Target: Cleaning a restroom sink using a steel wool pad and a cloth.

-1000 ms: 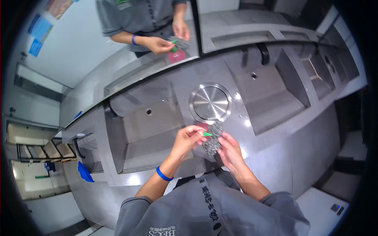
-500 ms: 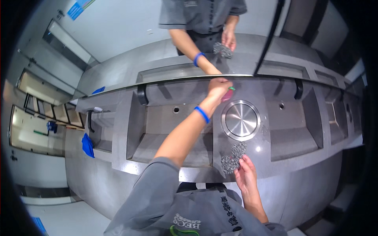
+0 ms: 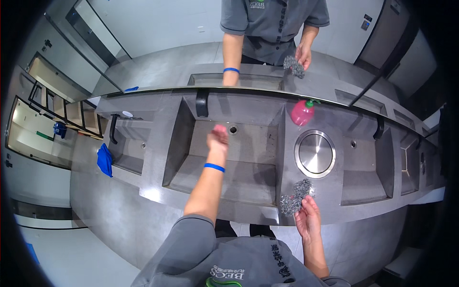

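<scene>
My left hand [image 3: 218, 139], a blue band round its wrist, is over the grey sink basin [image 3: 229, 172], just below and in front of the black tap [image 3: 202, 103]. Motion blurs its fingers, and I make out nothing held in them. My right hand [image 3: 309, 217] pinches a tangled steel wool scourer [image 3: 297, 197] by its edge, above the counter's front part. Beyond that, a round steel lid [image 3: 315, 153] is set in the countertop. Behind the lid, a pink bottle [image 3: 302, 113] with a green top stands against the mirror's lower edge.
A second basin [image 3: 366, 162] with a black tap [image 3: 379, 128] lies to the right, and a smaller one [image 3: 129, 152] to the left. A blue cloth [image 3: 104, 160] hangs over the counter's left end. The mirror [image 3: 191, 52] runs along the back.
My left hand has let go of the pink bottle and moved left and nearer, over the basin. The bottle now stands by the mirror. The scourer stays in my right hand; the view has shifted.
</scene>
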The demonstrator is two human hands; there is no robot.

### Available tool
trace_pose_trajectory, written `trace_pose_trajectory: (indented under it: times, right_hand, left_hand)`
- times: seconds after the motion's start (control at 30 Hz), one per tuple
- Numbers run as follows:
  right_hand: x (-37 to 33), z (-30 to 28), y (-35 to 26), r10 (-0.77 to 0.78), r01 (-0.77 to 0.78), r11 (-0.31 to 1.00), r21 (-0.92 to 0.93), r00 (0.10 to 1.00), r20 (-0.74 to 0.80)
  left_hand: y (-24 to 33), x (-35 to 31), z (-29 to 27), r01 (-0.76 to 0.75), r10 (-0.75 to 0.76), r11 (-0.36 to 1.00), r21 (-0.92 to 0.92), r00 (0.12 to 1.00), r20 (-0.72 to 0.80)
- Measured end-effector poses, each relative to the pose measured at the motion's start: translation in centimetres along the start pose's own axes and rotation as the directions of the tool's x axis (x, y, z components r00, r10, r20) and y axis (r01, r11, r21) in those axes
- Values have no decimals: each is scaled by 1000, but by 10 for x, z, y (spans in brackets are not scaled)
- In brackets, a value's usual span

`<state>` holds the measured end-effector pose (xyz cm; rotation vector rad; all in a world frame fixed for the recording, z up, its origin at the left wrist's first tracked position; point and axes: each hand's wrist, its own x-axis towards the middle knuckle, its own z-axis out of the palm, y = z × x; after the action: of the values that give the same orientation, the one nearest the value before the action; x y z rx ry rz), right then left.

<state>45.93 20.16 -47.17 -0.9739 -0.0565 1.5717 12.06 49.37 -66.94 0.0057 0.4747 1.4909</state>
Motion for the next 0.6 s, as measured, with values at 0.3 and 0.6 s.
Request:
trace_pose_trajectory:
  times: [0.3,0.6]
  right_hand:
    - [-2,98,87,-35,31,997,-72,998,-50]
    - [-2,144,166,-112,101,991,-91,986,-125]
  left_hand:
    - [66,21,95,-54,19,991,-126,966,-259]
    - [45,42,61,279,-313,943,-180,927,-205]
